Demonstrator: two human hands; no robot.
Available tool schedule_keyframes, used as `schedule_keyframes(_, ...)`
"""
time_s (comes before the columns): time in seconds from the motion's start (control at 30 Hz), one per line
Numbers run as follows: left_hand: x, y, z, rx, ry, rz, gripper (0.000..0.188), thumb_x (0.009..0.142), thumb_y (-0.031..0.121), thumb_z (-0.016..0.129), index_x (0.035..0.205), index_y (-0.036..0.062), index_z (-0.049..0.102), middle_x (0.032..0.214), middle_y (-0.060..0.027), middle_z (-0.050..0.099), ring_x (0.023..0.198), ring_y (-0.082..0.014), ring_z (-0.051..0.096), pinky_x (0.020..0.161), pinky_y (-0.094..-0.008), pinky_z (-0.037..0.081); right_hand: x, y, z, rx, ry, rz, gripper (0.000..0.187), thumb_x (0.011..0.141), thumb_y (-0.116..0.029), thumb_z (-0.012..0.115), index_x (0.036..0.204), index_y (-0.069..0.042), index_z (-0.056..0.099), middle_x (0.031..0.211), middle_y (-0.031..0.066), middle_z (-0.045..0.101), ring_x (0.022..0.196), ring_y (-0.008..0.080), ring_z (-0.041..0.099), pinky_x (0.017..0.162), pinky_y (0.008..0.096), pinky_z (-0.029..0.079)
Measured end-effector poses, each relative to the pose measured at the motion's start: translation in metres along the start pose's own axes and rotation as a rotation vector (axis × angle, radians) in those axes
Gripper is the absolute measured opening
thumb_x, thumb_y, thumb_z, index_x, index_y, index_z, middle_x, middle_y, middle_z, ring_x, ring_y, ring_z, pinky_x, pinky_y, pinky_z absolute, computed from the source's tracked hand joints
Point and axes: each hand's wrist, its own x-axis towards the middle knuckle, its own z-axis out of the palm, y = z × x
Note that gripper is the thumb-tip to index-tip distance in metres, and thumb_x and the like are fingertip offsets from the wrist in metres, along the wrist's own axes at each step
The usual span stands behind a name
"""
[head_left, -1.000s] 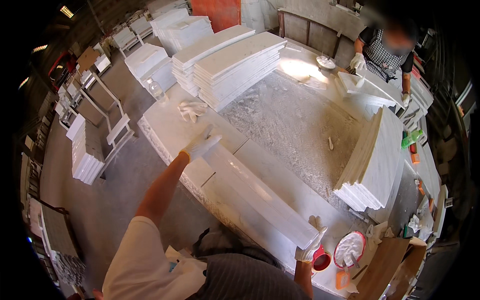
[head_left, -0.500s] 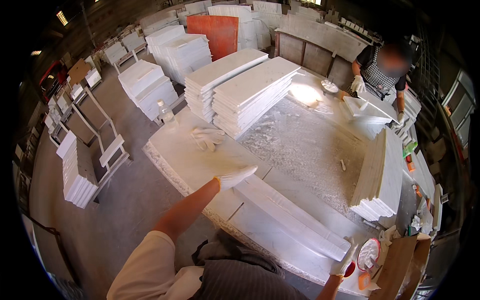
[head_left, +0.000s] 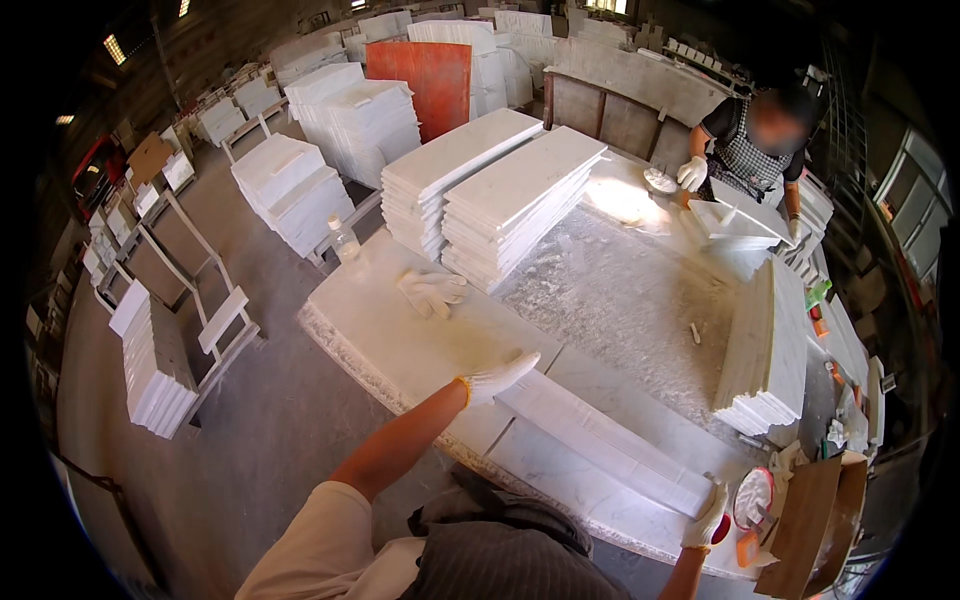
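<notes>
Long white slab (head_left: 608, 442), laid along a rough-edged worktable (head_left: 385, 335). Gloved left hand (head_left: 503, 380), opened flat, is set at the slab's left end; gloved right hand (head_left: 709, 518) is placed at the other, its closure and hold untellable. Room there is narrowed by a red-rimmed bowl (head_left: 752, 496).

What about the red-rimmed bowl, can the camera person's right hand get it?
Probably yes: the right hand is at the slab's end, with the bowl close beside it. The red cup sits partly between, but looks easy to pass over.
</notes>
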Motion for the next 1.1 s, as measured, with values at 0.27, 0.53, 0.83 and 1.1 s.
schedule_keyframes(0.27,-0.003,-0.014,0.015,0.049,0.138,0.153,0.077,0.099,0.058,0.038,0.149,0.0008,0.031,0.154,-0.0159,0.032,0.143,-0.0253,0.031,0.115,-0.0359,0.027,-0.033,-0.018,0.029,-0.102,0.014,-0.104,0.035,0.103,-0.031,0.043,0.119,-0.006,0.06,0.123,0.0098,0.059,0.121,0.0223,0.05,0.112,0.0394,0.031)
schedule_keyframes(0.53,-0.017,-0.045,0.018,-0.248,0.253,0.155,0.029,0.097,0.033,0.053,0.11,0.0083,0.062,0.107,-0.0016,0.06,0.098,-0.0136,0.055,0.084,-0.0326,0.048,-0.057,-0.005,-0.032,-0.343,0.168,0.306,0.053,0.099,-0.044,0.049,0.14,-0.01,0.049,0.105,0.0028,0.07,0.06,0.0191,0.062,0.049,0.0362,0.051)
schedule_keyframes(0.83,-0.038,-0.084,0.007,-0.701,0.054,0.157,0.018,0.092,0.016,0.057,0.106,0.006,0.062,0.118,-0.0067,0.059,0.111,-0.0177,0.054,0.097,-0.0355,0.046,-0.02,-0.076,0.07,0.078,0.131,0.685,0.052,0.095,-0.043,0.055,0.136,-0.01,0.054,0.106,0.0051,0.07,0.066,0.0243,0.061,0.056,0.041,0.048)
schedule_keyframes(1.1,-0.009,-0.15,-0.023,-0.028,0.091,0.137,0.052,0.095,0.027,0.061,0.139,0.0053,0.043,0.137,-0.0106,0.05,0.125,-0.0226,0.049,0.101,-0.0382,0.046,-0.008,-0.078,0.081,-0.025,0.054,0.747,0.052,0.095,-0.042,0.055,0.135,-0.009,0.054,0.107,0.0056,0.069,0.07,0.0244,0.06,0.059,0.0408,0.048)
